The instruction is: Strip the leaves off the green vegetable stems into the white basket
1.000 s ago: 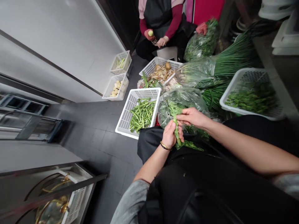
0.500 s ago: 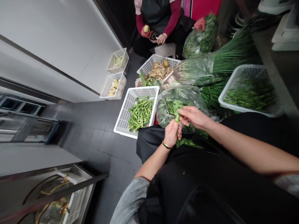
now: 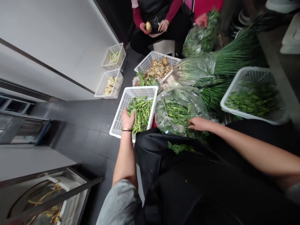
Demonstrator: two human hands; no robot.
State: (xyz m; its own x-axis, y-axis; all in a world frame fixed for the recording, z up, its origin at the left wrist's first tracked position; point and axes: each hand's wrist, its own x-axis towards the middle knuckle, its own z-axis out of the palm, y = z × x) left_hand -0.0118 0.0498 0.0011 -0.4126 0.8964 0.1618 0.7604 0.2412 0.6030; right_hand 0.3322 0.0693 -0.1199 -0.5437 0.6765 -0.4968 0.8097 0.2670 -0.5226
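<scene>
My left hand (image 3: 128, 120) is over the near left part of a white slotted basket (image 3: 117, 126), thumb and fingers apart, with no stalk visible in it. Cut green stalks (image 3: 142, 112) are heaped in that basket. On the other side, my right hand (image 3: 199, 124) is at the edge of a clear plastic bag (image 3: 185, 93) of leafy green stalks (image 3: 175, 112). Its fingers are curled together, and whatever may be between them cannot be made out. Some loose green leaves (image 3: 180, 147) lie on the black apron (image 3: 161, 147) across my lap.
Ahead, a co-worker (image 3: 152, 18) holds a peeled potato over a basket (image 3: 140, 64) of peelings. Two small baskets (image 3: 114, 93) stand by the wall. Bundled scallions (image 3: 211, 65) and a basket (image 3: 225, 103) of greens are right. A metal rack (image 3: 82, 187) stands lower left.
My hands have moved apart from the green stalk they both held. The left has gone over the stalk basket, the right down to the plastic bag. The view has shifted slightly.
</scene>
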